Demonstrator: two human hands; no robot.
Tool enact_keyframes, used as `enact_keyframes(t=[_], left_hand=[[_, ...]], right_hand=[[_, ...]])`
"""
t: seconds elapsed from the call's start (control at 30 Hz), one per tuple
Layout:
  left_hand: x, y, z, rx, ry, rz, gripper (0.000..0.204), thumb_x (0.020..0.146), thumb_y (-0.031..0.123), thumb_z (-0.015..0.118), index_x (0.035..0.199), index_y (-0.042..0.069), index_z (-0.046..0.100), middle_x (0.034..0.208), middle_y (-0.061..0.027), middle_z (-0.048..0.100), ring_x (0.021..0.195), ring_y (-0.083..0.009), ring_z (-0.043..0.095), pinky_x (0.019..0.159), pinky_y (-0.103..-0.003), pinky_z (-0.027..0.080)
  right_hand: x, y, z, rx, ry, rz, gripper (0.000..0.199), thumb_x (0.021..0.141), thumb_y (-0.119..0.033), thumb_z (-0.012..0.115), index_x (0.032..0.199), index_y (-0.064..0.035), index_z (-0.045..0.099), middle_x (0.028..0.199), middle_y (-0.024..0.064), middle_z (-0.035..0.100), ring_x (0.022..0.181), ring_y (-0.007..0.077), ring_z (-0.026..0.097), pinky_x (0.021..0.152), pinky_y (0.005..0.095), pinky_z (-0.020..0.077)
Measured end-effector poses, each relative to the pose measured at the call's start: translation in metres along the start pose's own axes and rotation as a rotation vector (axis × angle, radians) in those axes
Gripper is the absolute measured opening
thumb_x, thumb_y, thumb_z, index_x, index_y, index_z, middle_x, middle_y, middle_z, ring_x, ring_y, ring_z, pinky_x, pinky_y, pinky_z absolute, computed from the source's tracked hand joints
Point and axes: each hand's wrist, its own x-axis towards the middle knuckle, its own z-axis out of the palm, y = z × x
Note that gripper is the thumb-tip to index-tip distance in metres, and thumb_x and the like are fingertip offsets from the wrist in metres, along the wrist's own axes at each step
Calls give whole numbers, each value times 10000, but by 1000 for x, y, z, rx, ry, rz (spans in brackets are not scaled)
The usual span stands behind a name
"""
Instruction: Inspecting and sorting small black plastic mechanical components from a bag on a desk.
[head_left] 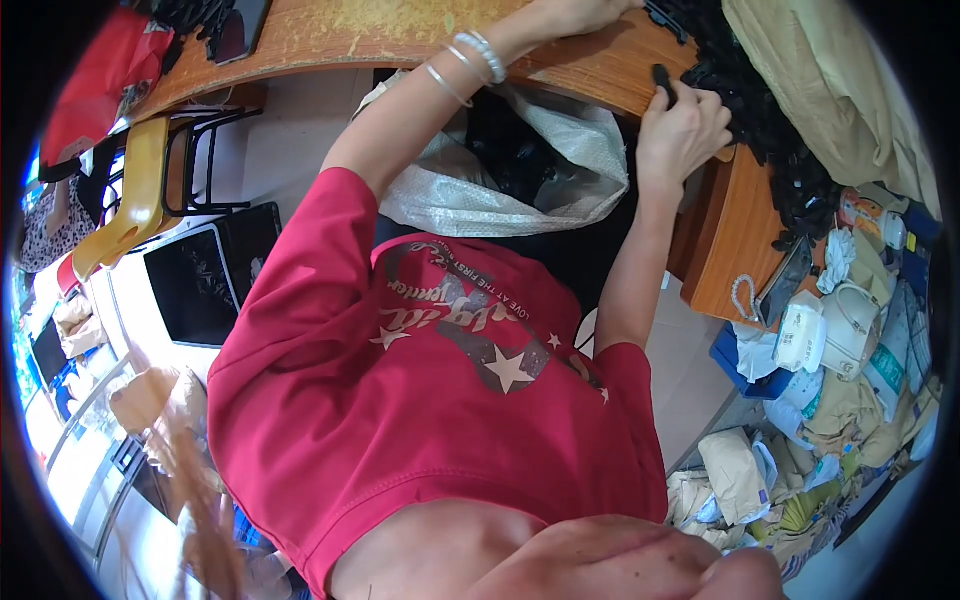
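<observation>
My right hand (685,132) is closed, pinching a small black piece (661,82) between thumb and fingers above the wooden table's edge. Its exact kind is too small to make out. At the top edge of the picture my left hand (585,14) rests over the wooden table (400,32); its fingers are mostly cut off. Close to both hands lies a heap of black pieces (715,70), which runs along the right side of the table. Below the table edge, at my lap, a white woven sack (590,170) gapes with black material (510,150) inside.
A large beige sack (830,80) lies at the far right. Right of me are a phone (785,285), a beaded bracelet (743,297), a white packet (801,335), a white handbag (850,330) and heaped packages (735,475). A yellow chair (140,195) stands left.
</observation>
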Motion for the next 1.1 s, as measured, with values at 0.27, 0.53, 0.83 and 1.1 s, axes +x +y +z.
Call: enact_keyframes(t=[0.27,0.53,0.83,1.1], left_hand=[[-4,-3,-4,274,-115,443,161,766,48,622,905,-6,561,908,-200,522,666,-389,580,591,-461,478],[-48,13,-55,-752,-326,-482,427,901,247,640,1154,-69,506,726,-61,579,665,-131,571,603,-265,467],[-67,70,-70,-300,-414,-275,278,930,260,594,868,11,702,599,-14,580,427,-60,455,411,-233,361],[-86,107,-74,426,-264,246,300,805,202,693,958,-48,629,700,-266,590,725,-463,555,588,-417,480]], right_hand=[[-13,-4,6,81,-30,-9,197,827,-125,647,984,-6,662,904,111,583,898,273,505,791,399,368],[-5,-4,-18,1125,-118,336,209,852,-9,652,1058,-10,681,901,62,655,695,92,610,593,195,470],[-5,-28,-42,1273,-286,118,256,806,36,676,1059,-1,688,979,86,659,795,120,639,688,226,526],[-17,-35,-45,1075,-2,22,251,763,67,702,1006,3,700,929,64,611,823,121,623,668,227,549]])
